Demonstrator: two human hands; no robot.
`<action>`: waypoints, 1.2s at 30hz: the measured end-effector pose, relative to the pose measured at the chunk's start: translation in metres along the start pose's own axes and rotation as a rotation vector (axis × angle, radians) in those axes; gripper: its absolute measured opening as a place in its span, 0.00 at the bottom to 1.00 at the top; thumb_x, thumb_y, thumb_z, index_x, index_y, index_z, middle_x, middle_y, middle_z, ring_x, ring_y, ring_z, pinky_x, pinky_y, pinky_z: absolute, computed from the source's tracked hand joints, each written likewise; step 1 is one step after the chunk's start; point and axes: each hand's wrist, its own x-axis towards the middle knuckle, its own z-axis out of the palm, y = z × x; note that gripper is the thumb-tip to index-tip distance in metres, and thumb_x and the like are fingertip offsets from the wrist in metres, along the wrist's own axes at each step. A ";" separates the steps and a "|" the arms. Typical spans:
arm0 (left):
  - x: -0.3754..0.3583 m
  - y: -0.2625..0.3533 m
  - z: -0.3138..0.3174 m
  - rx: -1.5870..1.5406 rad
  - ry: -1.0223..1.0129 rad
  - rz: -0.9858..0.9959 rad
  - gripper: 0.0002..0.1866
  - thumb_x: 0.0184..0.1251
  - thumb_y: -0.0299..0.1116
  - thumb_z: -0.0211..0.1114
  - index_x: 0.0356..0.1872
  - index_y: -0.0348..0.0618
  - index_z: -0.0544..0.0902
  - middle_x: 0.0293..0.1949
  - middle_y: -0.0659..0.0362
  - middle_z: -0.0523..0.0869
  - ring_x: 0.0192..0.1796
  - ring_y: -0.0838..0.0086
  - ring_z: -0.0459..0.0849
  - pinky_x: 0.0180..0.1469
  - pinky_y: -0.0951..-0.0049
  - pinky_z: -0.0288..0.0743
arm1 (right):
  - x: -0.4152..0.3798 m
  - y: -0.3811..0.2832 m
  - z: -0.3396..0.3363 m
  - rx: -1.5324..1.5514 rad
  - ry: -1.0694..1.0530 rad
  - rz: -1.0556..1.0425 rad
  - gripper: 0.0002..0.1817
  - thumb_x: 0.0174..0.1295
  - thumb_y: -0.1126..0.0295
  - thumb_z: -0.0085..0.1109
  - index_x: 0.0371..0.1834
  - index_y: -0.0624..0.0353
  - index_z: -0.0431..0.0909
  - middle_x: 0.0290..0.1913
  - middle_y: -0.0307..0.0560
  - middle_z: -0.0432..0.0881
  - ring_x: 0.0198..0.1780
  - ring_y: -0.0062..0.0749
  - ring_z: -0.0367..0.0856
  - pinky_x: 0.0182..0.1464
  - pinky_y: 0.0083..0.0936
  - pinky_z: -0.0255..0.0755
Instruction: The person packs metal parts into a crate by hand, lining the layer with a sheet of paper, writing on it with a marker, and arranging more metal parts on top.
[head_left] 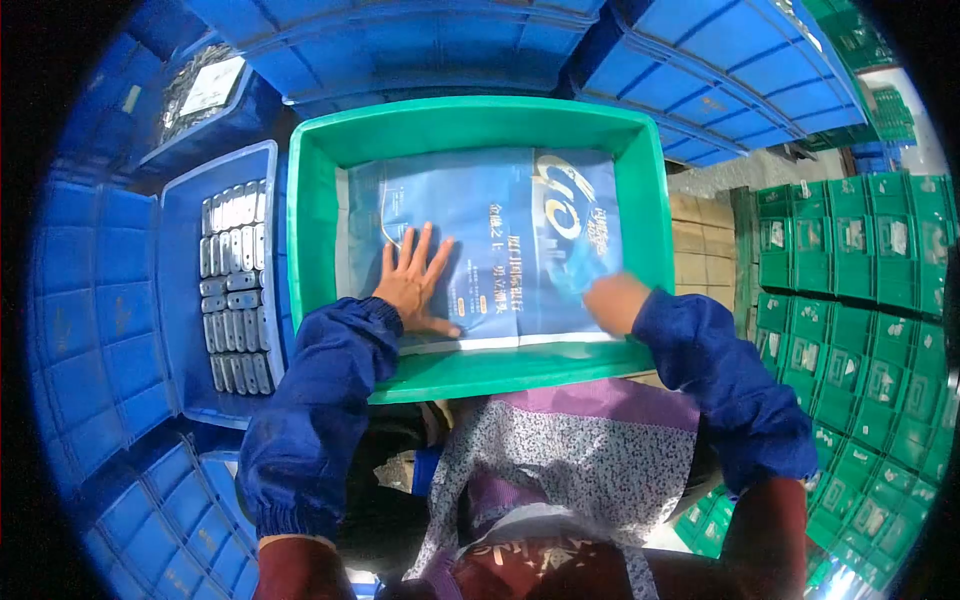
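Note:
A printed blue newspaper sheet [450,260] lines the bottom of a green plastic crate [480,378] in front of me. My left hand [412,285] lies flat on the left part of the sheet, fingers spread and holding nothing. Over the sheet's right side, my right hand [615,302] is closed and smeared by motion. A light blue cloth [574,270], also blurred, sticks out from its fingers onto the paper.
To the left stands a blue crate [185,330] with rows of shiny metal parts [237,290]. Large blue crates [430,55] are stacked behind the green crate. Stacked green boxes [850,240] stand at the right, past a wooden pallet [700,235].

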 end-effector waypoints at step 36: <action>-0.434 -0.038 0.213 -0.555 0.734 -1.200 0.18 0.53 0.31 0.62 0.46 0.44 0.74 0.41 0.46 0.76 0.41 0.51 0.78 0.42 0.57 0.74 | -0.053 -0.148 -0.133 0.522 0.921 -0.056 0.24 0.66 0.73 0.46 0.66 0.58 0.57 0.63 0.52 0.62 0.57 0.40 0.69 0.57 0.34 0.63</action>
